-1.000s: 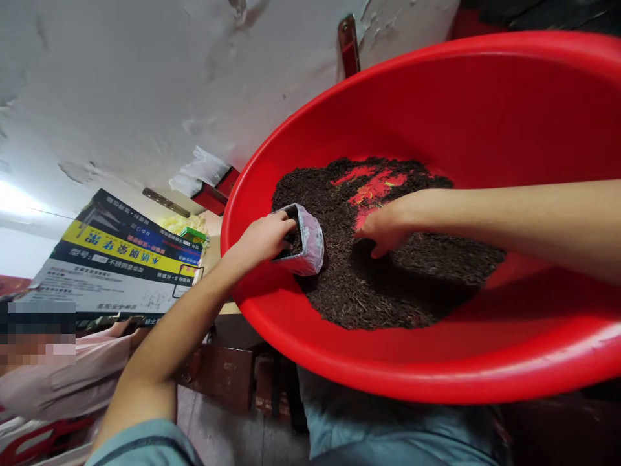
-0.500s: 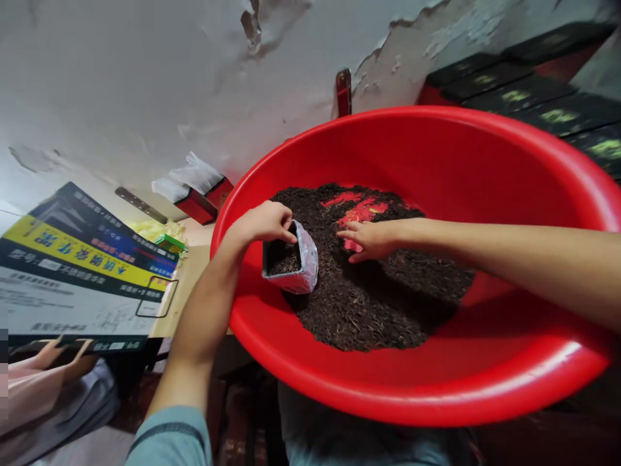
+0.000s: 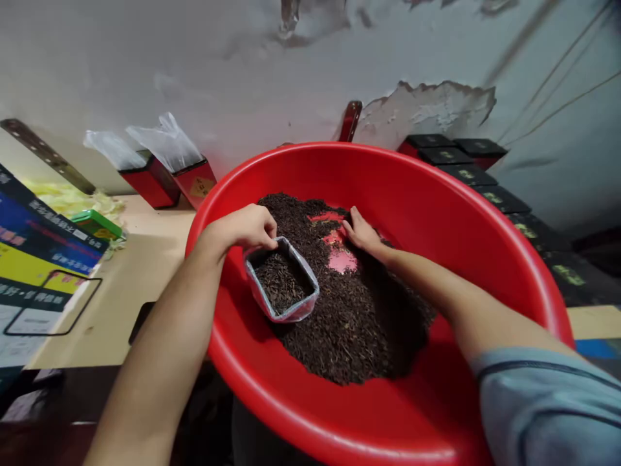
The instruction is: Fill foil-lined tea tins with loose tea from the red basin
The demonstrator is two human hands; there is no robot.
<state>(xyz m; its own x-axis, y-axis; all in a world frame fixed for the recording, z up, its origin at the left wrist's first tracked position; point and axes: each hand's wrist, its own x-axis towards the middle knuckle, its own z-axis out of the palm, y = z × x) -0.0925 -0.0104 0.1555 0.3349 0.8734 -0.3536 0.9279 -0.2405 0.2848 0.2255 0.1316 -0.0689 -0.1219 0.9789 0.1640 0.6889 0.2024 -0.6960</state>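
A large round red basin [image 3: 436, 213] holds a heap of dark, dry loose tea leaves [image 3: 339, 343]. My left hand [image 3: 250, 226] pinches the far left rim of a plastic-lined tin [image 3: 286, 316] and holds it tilted over the left part of the heap. Tea leaves show inside the tin, below its rim. On the heap's far side my right hand [image 3: 363, 234] rests against the leaves, fingers stretched out and holding nothing I can see. Beside it, bare basin floor shows red and pinkish through the leaves.
Two red tins [image 3: 196, 181] with plastic bags sticking out stand left behind the basin. Several black-lidded tins [image 3: 485, 175] line the right side. On the left lie a printed box [image 3: 43, 259], a green box [image 3: 97, 223] and a dark flat object [image 3: 141, 322].
The view has swung and levelled. My right hand has moved to the far side of the heap. The tin, still in my left hand, now turns its opening more toward me.
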